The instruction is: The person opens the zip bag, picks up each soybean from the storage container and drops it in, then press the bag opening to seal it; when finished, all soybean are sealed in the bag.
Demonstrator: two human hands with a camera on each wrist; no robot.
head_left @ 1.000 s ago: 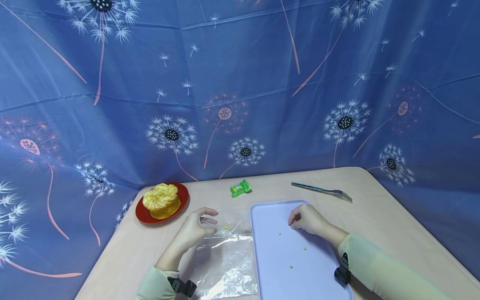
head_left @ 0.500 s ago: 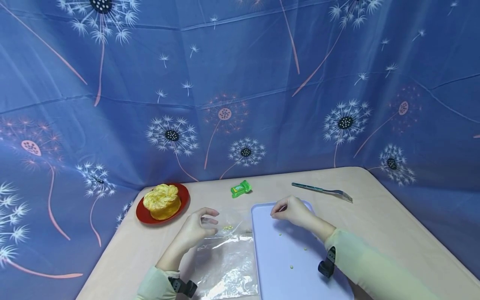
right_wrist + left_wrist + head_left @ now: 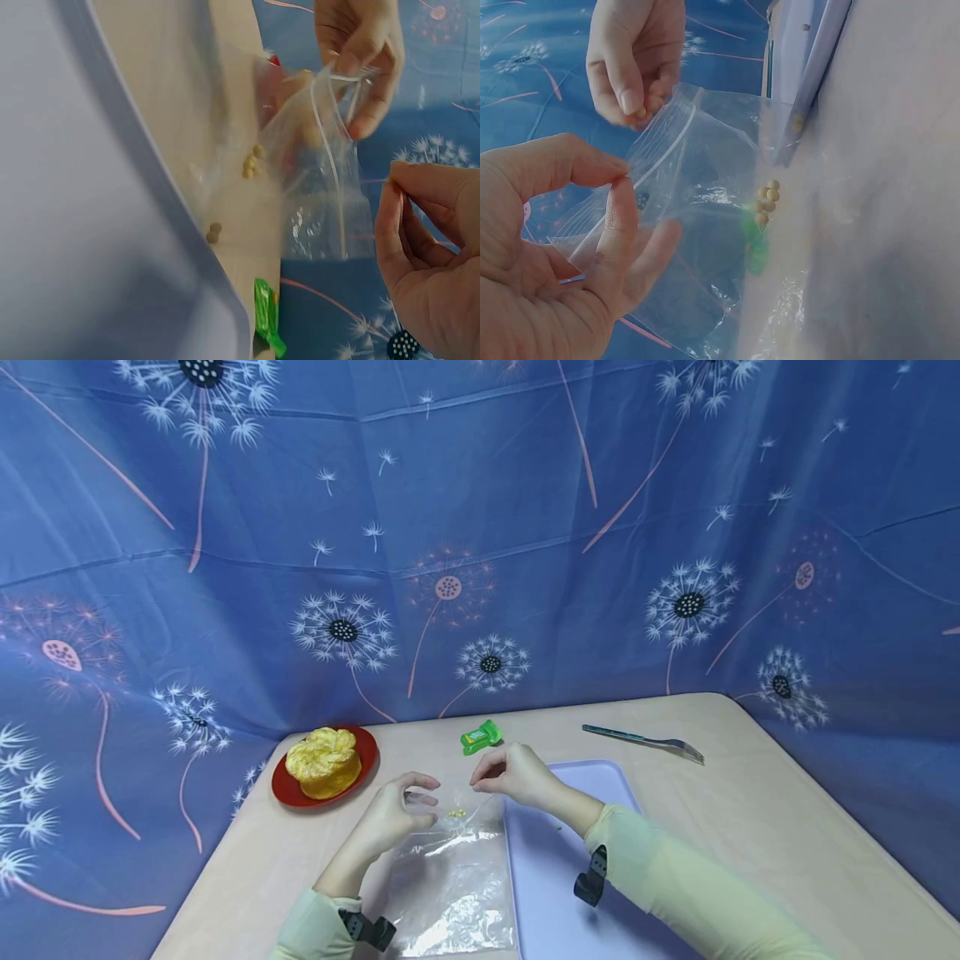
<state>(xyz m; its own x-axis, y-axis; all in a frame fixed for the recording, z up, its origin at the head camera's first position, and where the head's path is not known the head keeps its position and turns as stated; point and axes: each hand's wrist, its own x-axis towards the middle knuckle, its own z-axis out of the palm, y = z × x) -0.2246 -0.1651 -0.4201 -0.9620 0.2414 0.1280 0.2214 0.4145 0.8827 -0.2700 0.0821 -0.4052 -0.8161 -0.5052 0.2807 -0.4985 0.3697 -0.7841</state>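
My left hand (image 3: pixel 386 822) pinches the mouth of a clear zip-lock bag (image 3: pixel 450 893) between thumb and finger. Several small yellow soybeans (image 3: pixel 769 196) lie in the bag, seen through the plastic. Just right of the bag's mouth hovers my right hand (image 3: pixel 525 777), its thumb and fingertip pinching one soybean (image 3: pixel 640 112). Under the right forearm lies a pale lavender tray (image 3: pixel 536 902), where a soybean (image 3: pixel 559 828) shows near the arm. The sleeve may cover other soybeans on it.
A red plate (image 3: pixel 367 760) with a yellow bread-like bun (image 3: pixel 324 764) sits at the back left. Near the far table edge are a green wrapped packet (image 3: pixel 481 737) and a fork (image 3: pixel 643 740). A blue dandelion-print cloth (image 3: pixel 480 527) hangs behind the table.
My right hand has moved left from above the tray to the bag's mouth, fingers still pinched. The left hand has barely moved and keeps its pinch on the bag.
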